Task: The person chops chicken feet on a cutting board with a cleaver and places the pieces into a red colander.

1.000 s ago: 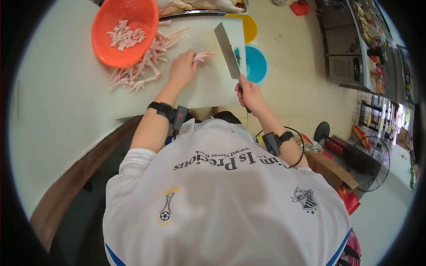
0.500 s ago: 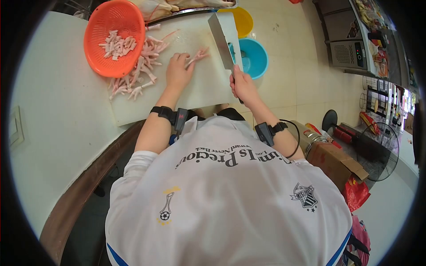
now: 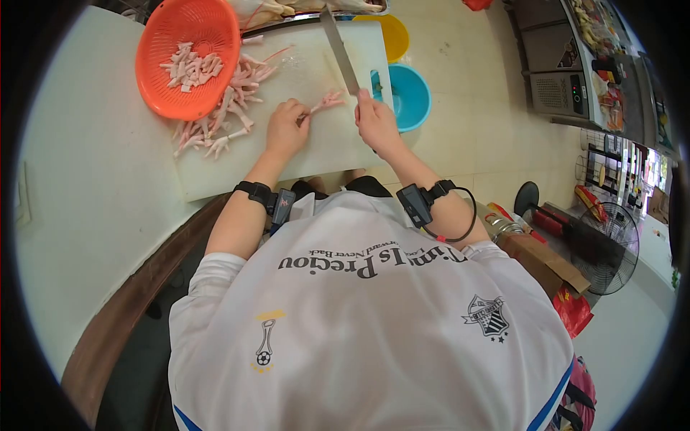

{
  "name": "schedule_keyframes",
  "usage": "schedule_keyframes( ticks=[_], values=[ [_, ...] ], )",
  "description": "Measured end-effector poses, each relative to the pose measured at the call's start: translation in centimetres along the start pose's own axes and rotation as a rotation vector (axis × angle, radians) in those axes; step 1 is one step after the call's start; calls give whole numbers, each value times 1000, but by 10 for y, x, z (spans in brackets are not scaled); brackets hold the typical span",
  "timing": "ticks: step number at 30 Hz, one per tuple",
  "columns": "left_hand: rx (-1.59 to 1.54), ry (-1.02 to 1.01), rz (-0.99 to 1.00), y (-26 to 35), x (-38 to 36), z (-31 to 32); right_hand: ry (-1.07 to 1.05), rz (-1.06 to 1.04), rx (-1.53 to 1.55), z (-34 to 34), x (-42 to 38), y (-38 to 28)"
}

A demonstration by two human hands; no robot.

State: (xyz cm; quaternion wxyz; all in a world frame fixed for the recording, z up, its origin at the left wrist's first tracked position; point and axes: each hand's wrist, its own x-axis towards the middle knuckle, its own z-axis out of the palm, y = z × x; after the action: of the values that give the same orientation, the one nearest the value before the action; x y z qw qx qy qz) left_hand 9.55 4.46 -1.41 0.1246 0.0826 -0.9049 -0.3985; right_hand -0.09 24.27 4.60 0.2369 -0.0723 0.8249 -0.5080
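Observation:
My left hand [image 3: 288, 128] is closed on the leg end of a chicken foot [image 3: 330, 101], whose toes point right over the white cutting board [image 3: 287, 167]. In my right hand [image 3: 376, 123] is the handle of a cleaver [image 3: 339, 52]. Its broad blade is raised over the right part of the board, apart from the foot, and appears nearly edge-on. Left of my left hand lies a pile of chicken feet [image 3: 228, 113]. Beside and partly over the pile stands an orange colander [image 3: 154, 75] holding cut pale pieces [image 3: 191, 68].
A blue basin [image 3: 415, 97] and a yellow basin [image 3: 394, 39] are beyond the board's right edge, lower down. Whole plucked poultry [image 3: 262, 10] lies on a metal tray at the far side. A fan [image 3: 608, 248] and a cardboard box [image 3: 540, 260] stand at the right.
The cleaver and my right hand have moved left, and the blade has turned more edge-on. My left hand keeps hold of the chicken foot. The view has shifted slightly.

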Motion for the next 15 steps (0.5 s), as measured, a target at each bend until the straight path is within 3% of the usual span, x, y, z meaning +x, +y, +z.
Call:
schedule_keyframes(
  ticks=[3, 7, 9, 10, 13, 15],
  values=[
    [3, -7, -19, 3, 1, -5, 82, -183, 90, -2, 8, -38],
    [7, -40, -42, 6, 4, -9, 118, -282, 157, 8, 19, -28],
    [-3, -15, -22, 0, 2, -6, 138, -225, -271, 24, 24, 29],
    [-15, 5, 5, -1, 2, -4, 140, -224, -276, 25, 20, 37],
    [9, -2, -4, -2, 1, -5, 75, -31, -313, 15, 1, 34],
    [21, 12, 8, -5, 1, -3, -131, 362, 47, -7, -11, 9]
  ],
)
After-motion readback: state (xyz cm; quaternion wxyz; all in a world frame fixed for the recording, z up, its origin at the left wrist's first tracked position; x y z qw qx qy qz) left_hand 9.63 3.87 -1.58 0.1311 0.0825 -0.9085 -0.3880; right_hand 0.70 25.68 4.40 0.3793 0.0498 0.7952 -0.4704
